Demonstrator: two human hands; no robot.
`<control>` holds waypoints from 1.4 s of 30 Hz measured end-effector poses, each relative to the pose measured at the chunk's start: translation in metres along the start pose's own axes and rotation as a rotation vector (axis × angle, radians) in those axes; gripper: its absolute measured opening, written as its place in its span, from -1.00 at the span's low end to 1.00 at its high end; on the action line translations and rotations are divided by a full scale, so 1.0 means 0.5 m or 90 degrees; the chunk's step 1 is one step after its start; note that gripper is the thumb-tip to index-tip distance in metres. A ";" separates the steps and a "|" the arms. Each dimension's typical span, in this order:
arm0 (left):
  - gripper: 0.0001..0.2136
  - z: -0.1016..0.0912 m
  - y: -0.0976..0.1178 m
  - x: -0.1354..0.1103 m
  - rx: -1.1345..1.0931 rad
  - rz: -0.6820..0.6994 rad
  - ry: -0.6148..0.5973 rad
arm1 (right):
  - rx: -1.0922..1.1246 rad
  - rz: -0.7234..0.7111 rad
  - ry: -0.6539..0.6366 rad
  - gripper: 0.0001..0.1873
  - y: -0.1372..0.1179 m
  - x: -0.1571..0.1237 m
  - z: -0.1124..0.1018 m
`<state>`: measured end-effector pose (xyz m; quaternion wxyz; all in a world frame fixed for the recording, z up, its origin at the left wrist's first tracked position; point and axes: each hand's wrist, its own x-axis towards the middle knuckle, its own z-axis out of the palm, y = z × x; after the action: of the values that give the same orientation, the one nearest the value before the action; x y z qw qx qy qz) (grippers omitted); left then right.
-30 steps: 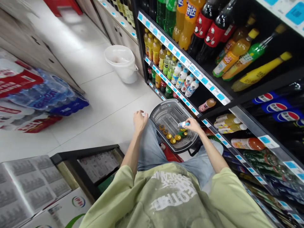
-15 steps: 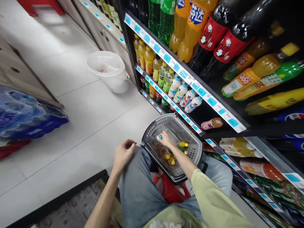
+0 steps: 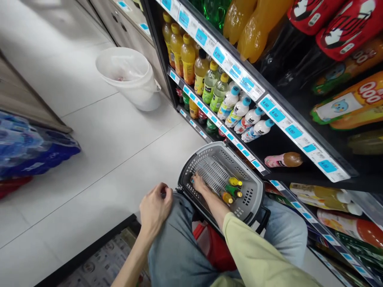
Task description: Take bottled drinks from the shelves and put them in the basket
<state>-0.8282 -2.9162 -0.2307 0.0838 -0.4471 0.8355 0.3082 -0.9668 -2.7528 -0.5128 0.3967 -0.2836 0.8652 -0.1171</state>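
Observation:
A grey plastic shopping basket [image 3: 221, 148] sits on the floor in front of my knees, against the drinks shelf. My right hand [image 3: 200, 184] is down inside its near left corner, fingers curled round a small white bottle that is almost hidden; only a hint of its blue cap shows. A few bottles with yellow caps [image 3: 235, 189] lie in the basket just right of my wrist. My left hand [image 3: 155, 205] rests on my left knee, on the jeans, with fingers curled and nothing in them.
The shelf above the basket holds white bottles with blue caps [image 3: 241, 113], yellow and green drinks, and a pink bottle [image 3: 283, 160] lying on its side. A white bucket [image 3: 128, 75] stands on the tiled floor. Packs of water [image 3: 30, 147] lie at left. A red stool [image 3: 215, 247] is under me.
My right hand carried the small blue-capped bottle from the basket's right side across to its near left corner and lowered it. My head moved closer to the shelf; the left hand stayed on the knee.

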 end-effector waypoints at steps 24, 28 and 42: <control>-0.71 -0.007 0.068 -0.005 0.055 0.065 0.039 | -0.116 -0.178 0.729 -0.43 -0.072 -0.274 -0.790; -0.69 0.000 0.073 -0.006 0.059 0.078 0.053 | -0.212 -0.066 0.656 -0.43 -0.114 -0.232 -0.872; -0.70 -0.003 0.071 -0.009 0.033 0.077 0.042 | -0.245 -0.106 0.584 -0.67 -0.112 -0.210 -0.811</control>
<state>-0.8537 -2.8993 -0.2119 0.0490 -0.4035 0.8710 0.2759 -1.1948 -2.7458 -0.1569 -0.0943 -0.3391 0.9308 -0.0991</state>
